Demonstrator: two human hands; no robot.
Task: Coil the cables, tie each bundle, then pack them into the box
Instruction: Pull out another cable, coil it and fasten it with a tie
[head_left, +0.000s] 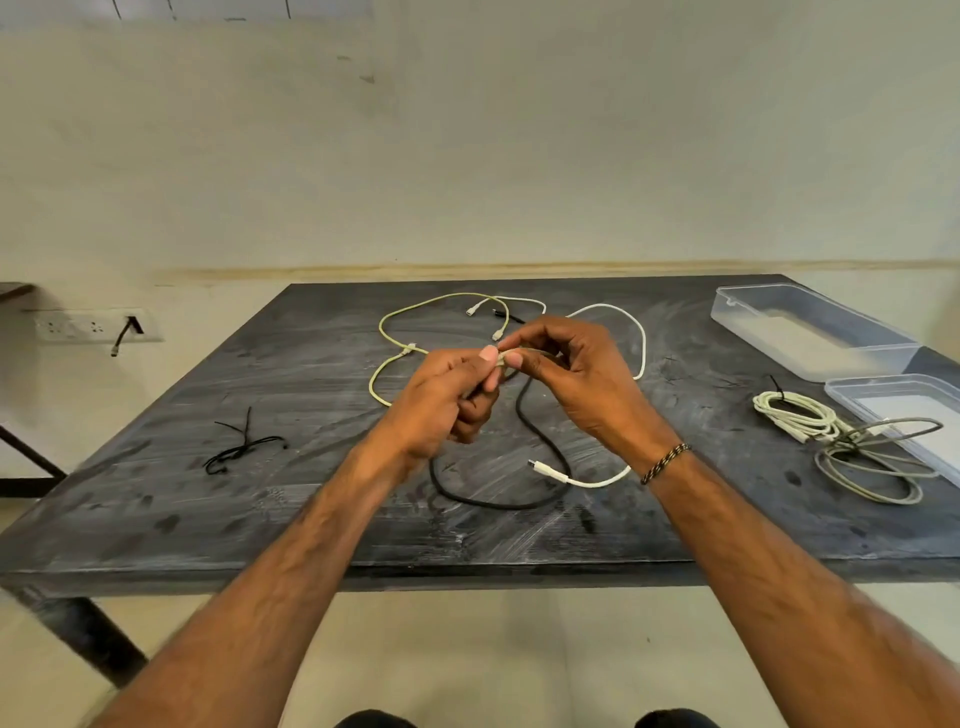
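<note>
1. Over the middle of the dark table (156, 509), both hands meet above the loose cables.
2. Left hand (441, 405) pinches a pale cable end (500, 358) between thumb and forefinger, its other fingers curled under.
3. Right hand (576, 374) has its fingers curled round the same bit of cable, touching the left thumb; a braided bracelet (666, 462) sits on that wrist.
4. A black cable (540, 441) hangs from the hands and loops toward 6 o'clock.
5. A white cable (641, 343) arcs from 12 round to 3 o'clock of the hands, its plug (545, 466) lying at 5 o'clock.
6. A yellow-green cable (387, 338) curls at 10 o'clock.
7. 2 coiled bundles (795, 415) lie at 3 o'clock, just beside the clear box (810, 332) and its lid (893, 400).
8. Black ties (244, 447) lie at 8 o'clock.
</note>
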